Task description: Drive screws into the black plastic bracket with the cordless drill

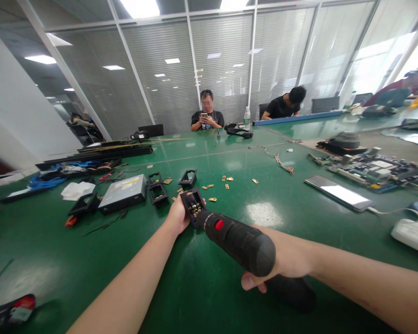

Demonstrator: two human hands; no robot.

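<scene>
My left hand (179,216) grips a small black plastic housing (192,204) with brass contacts inside, holding it tilted on the green table (230,287). In my right hand (285,262) is a black electric screwdriver (238,241) with a red switch; its tip points into the housing. Several small brass plates (226,182) lie scattered on the table just beyond the housing. Two more black frames (157,190) and another empty black housing (188,178) sit behind and to the left.
A grey optical drive (123,193) and black parts lie at left. A phone (338,192), circuit boards (372,169) and a white power strip (413,235) are at right. Two people sit at the far end, near a water bottle (247,118).
</scene>
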